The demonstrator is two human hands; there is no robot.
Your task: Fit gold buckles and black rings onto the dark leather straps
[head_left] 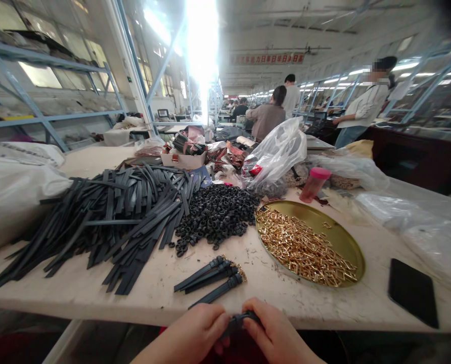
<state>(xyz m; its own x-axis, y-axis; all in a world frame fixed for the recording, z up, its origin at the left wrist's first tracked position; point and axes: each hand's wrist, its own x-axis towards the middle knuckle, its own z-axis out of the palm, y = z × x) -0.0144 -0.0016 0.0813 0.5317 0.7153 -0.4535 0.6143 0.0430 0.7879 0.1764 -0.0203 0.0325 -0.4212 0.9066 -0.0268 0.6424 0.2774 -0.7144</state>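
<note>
My left hand (195, 333) and my right hand (274, 333) meet below the table's front edge, both pinching one dark strap (239, 320). Just beyond them on the table lie a few straps with loops and gold buckles fitted (214, 278). A big heap of loose dark straps (107, 217) covers the left of the table. A pile of small black loops (214, 215) sits in the middle. To the right stands a round gold tray (343, 237) holding several gold buckles (301, 247).
A black phone (413, 292) lies near the right front edge. A pink-capped bottle (314, 184), clear plastic bags (276, 151) and a cardboard box (183, 159) crowd the back. White sacks (16, 182) lie at the left. Other people (267, 114) work farther back.
</note>
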